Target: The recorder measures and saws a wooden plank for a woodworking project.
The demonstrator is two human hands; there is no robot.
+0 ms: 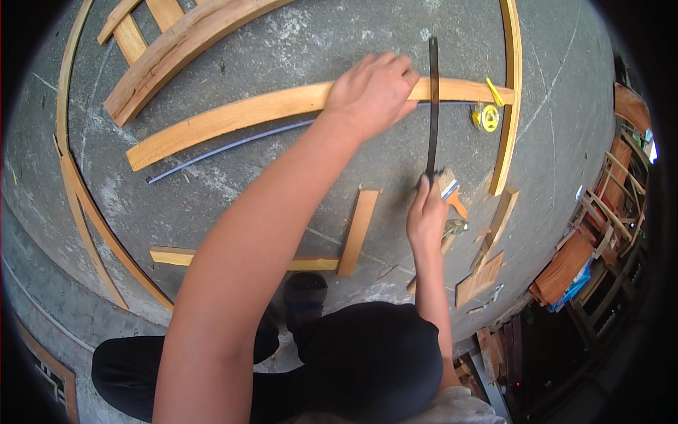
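A pale wooden plank (233, 116) lies across the floor ahead of me, its right end meeting an upright-lying timber strip (510, 134). My left hand (373, 90) presses on the plank, fingers curled over its far edge. Just right of it, a long, narrow dark saw-like blade (433, 106) crosses over the plank. My right hand (426, 212) is closed around the near end of this blade; any handle is hidden in the fingers. Close to that hand lies a paintbrush (455, 200) with an orange handle. A thin bluish strip (233, 147) runs along the plank's near side.
A yellow reel (487, 118) sits near the plank's right end. A thick curved timber (176, 60) lies at far left. Short wood pieces (359, 233) and an offcut (480, 279) lie nearer me. Stacked scrap wood (565, 268) lines the right side.
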